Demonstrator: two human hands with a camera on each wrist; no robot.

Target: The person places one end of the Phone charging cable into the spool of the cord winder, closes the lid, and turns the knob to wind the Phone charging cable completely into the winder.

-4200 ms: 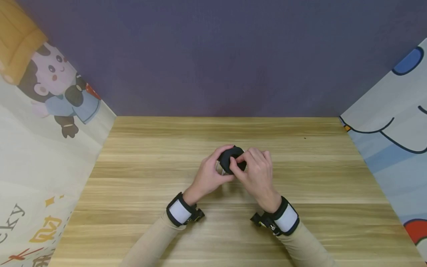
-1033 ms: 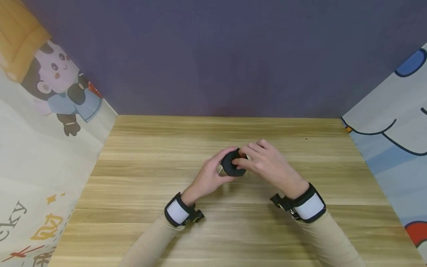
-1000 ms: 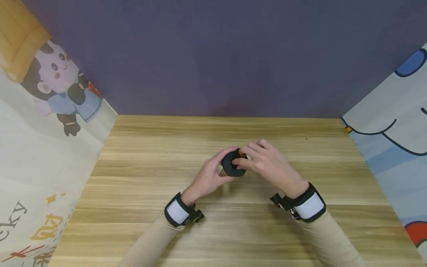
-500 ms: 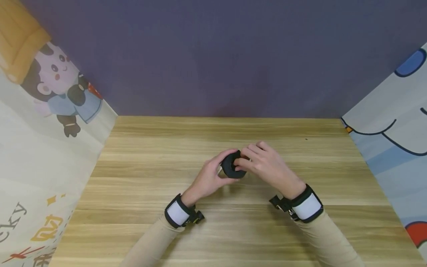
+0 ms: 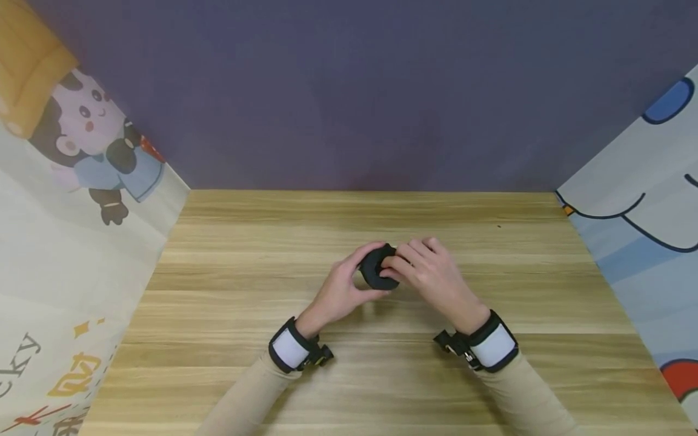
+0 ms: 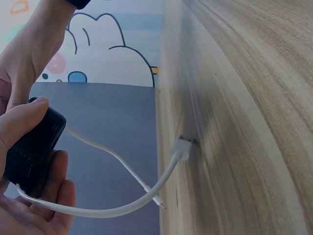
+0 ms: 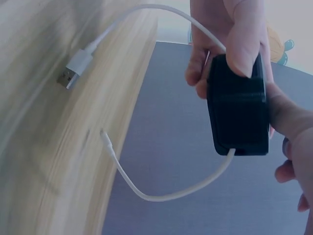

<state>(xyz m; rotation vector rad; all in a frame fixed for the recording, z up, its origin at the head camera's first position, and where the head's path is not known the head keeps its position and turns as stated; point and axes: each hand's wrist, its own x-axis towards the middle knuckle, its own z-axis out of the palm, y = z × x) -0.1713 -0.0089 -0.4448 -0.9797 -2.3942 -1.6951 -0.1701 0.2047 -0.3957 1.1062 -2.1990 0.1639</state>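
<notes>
A round black cable winder (image 5: 372, 274) is held up over the middle of the table. White USB cable (image 6: 115, 212) comes out of it on two sides. My left hand (image 5: 339, 289) grips the winder's rim between thumb and fingers. My right hand (image 5: 432, 277) has its curled fingertips in the winder's central hollow, pinching there. In the right wrist view the winder (image 7: 239, 110) shows side-on, with the USB-A plug (image 7: 76, 68) dangling near the tabletop. The slimmer white plug (image 7: 105, 139) hangs from the other end. What the right fingertips hold inside the hollow is hidden.
A wood-grain table (image 5: 245, 242) lies beneath both hands. Behind it rises a dark blue-grey panel (image 5: 371, 97). Cartoon-printed sheets close off the left (image 5: 93, 254) and right (image 5: 638, 181) sides. Each wrist wears a black strap with a small camera.
The right hand's wrist has swung out to the right since the oldest frame, then slightly back inward over the last second, fingertips staying at the winder's centre. The left hand keeps its grip nearly still.
</notes>
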